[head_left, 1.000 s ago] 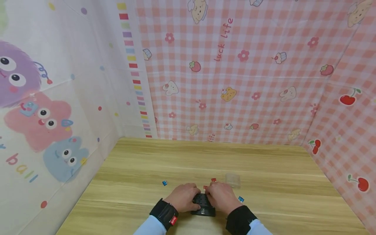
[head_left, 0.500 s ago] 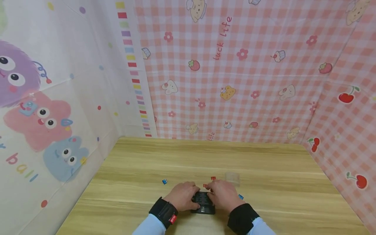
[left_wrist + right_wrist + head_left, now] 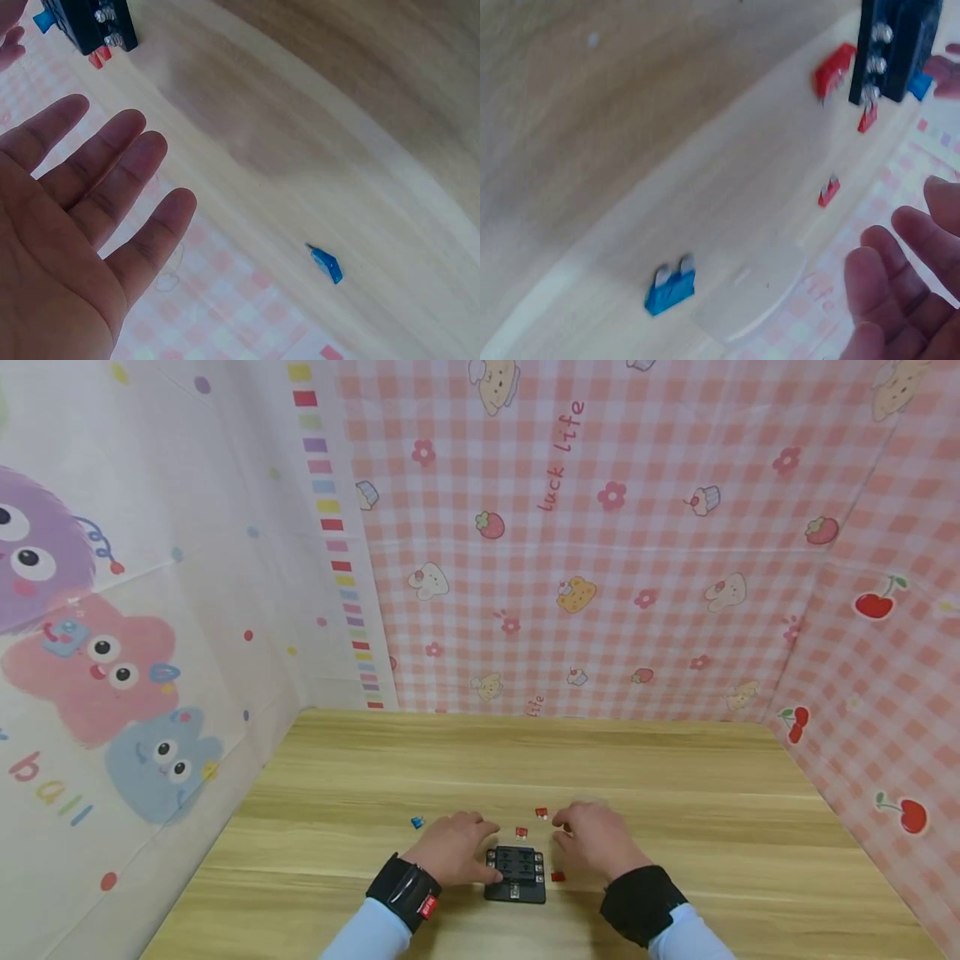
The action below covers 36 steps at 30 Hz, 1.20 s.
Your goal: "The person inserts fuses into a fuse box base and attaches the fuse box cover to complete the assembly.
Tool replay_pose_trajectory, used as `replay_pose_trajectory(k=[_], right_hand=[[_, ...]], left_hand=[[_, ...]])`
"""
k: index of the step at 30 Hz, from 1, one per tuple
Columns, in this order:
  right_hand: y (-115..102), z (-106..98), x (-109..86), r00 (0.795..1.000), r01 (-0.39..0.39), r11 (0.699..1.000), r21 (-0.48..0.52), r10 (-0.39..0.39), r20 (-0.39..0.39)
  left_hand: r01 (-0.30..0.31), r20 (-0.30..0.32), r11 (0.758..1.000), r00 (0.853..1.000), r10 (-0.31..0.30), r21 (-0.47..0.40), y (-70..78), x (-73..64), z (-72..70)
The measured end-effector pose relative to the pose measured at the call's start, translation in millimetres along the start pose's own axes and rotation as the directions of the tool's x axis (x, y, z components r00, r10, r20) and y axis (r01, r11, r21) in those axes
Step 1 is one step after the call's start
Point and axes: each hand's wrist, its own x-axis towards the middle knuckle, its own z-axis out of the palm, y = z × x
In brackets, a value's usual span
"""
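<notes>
The black fuse block (image 3: pixel 514 877) sits at the lower centre of the head view, the thumb of the left hand (image 3: pixel 453 853) at its left edge, that hand's fingers extended and gripping nothing. The right hand (image 3: pixel 600 841), released and loosely bent, hangs to the right of it. With so little bracing, a sideways push could skew the block; a low sweep of the right hand could scatter the near red fuse (image 3: pixel 557 876). The right wrist view adds a blue fuse (image 3: pixel 670 291) and a clear cover (image 3: pixel 754 292), lower left and bottom centre, both hidden in the head view.
</notes>
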Motion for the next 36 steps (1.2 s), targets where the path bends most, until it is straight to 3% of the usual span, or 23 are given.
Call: replay_pose_trajectory(k=[4, 14, 24, 36], right_hand=[[9, -4, -2.1, 1.0, -0.012, 1.0, -0.003, 0.012, -0.015], [18, -5, -10.8, 0.999, -0.005, 1.0, 0.005, 0.004, 0.048], [18, 8, -16.8, 0.979, 0.007, 0.983, 0.182, -0.044, 0.199], [17, 14, -21.5, 0.976, 0.097, 0.989, 0.11, -0.117, 0.186]], left_hand=[[0.01, -0.001, 1.0, 1.0, -0.01, -0.005, -0.3, -1.0, -2.1], [0.04, 0.026, 0.999, 0.999, -0.04, -0.025, -2.9, -0.2, -4.9], [0.05, 0.027, 0.998, 0.998, -0.049, -0.035, -4.2, -2.0, -2.3], [0.054, 0.039, 0.998, 0.998, -0.053, -0.033, -1.6, -1.5, -5.2]])
